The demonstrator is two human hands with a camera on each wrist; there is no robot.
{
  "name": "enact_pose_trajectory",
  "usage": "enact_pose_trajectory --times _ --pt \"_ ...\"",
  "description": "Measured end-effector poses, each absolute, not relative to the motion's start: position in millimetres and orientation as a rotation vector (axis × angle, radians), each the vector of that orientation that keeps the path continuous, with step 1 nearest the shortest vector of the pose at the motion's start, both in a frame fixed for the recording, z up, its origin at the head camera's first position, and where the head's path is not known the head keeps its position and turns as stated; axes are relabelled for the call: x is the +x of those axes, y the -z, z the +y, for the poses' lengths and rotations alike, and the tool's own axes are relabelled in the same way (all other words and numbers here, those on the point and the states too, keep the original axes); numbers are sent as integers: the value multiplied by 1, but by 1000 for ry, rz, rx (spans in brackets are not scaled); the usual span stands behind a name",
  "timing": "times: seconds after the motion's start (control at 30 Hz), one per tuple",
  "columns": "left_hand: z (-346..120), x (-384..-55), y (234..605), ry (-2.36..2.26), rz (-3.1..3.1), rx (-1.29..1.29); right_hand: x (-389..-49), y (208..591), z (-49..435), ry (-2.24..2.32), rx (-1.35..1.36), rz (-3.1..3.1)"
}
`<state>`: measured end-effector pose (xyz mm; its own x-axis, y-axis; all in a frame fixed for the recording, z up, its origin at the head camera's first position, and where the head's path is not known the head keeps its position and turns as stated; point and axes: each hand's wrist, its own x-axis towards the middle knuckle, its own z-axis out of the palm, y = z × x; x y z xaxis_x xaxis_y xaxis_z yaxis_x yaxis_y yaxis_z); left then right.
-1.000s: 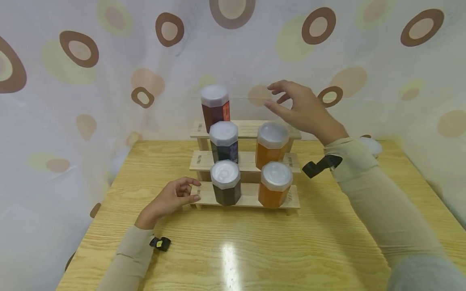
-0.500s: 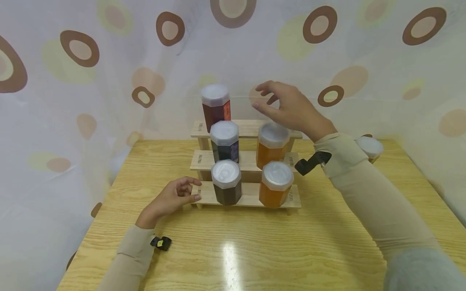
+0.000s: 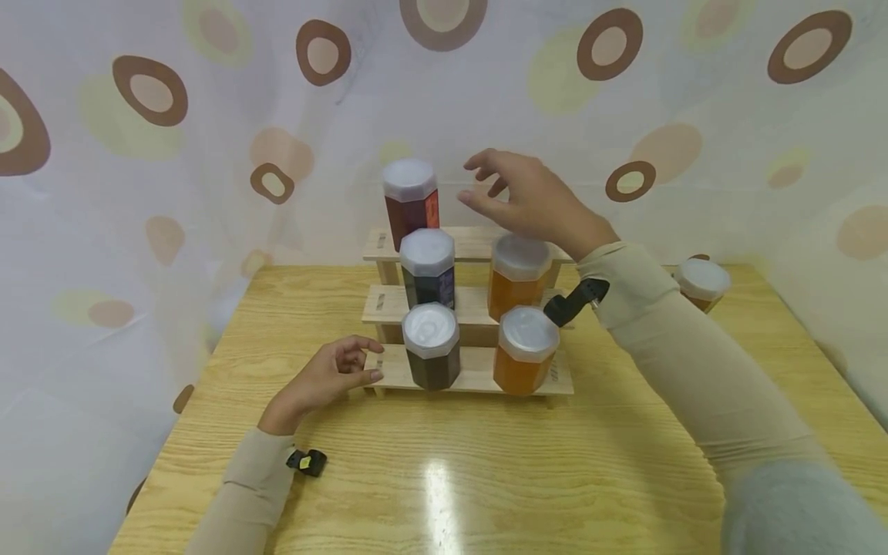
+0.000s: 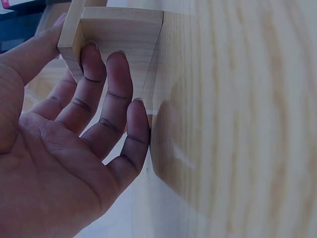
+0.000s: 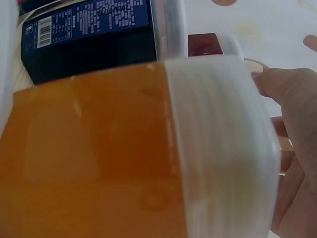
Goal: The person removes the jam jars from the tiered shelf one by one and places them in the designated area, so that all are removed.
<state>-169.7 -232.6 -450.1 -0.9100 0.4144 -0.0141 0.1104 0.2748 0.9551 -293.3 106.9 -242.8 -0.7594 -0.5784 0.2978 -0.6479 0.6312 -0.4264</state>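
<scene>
A three-step wooden rack [image 3: 479, 379] carries several octagonal jars with frosted lids. My left hand [image 3: 321, 379] grips the left end of its lowest step, thumb and fingers around the board in the left wrist view. My right hand [image 3: 530, 193] is above the top step, fingers loosely bent and holding nothing. Its fingertips point toward the dark red jar [image 3: 411, 202] at the top left. Below it stands an amber jar [image 3: 519, 279] on the middle step, large in the right wrist view. A second amber jar [image 3: 525, 351] is on the lowest step.
Two dark jars, the middle-step jar [image 3: 428, 270] and the front jar [image 3: 432, 347], stand on the rack's left side. Another lidded jar [image 3: 702, 281] is on the wooden table [image 3: 388, 478] behind my right forearm. A patterned curtain [image 3: 444, 100] hangs behind.
My right hand has moved left over the top step toward the dark red jar. The jar behind my right forearm has come into fuller view. My left hand stays put.
</scene>
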Motion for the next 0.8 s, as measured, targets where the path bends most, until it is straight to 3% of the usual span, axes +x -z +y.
enact_pose_trajectory --times 0.8 --pt "-232 -168 448 -1664 2286 460 -300 237 67 -841 1049 -2758"
